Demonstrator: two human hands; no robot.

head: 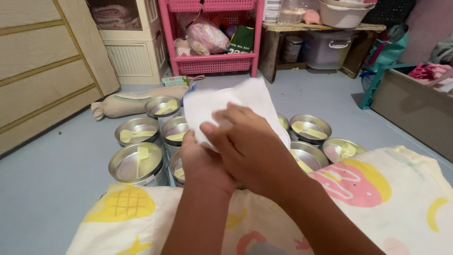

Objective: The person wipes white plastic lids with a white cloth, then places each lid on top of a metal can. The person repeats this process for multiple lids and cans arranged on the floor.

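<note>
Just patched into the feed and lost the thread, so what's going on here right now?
A person sits on the floor with a fruit-print cloth over the lap. Both hands hold a white cloth or sheet above a cluster of open round tins: the left hand grips it from below, the right hand presses its fingers on top. Each visible tin holds a pale yellow scoop. A pink shelf rack stands behind.
</note>
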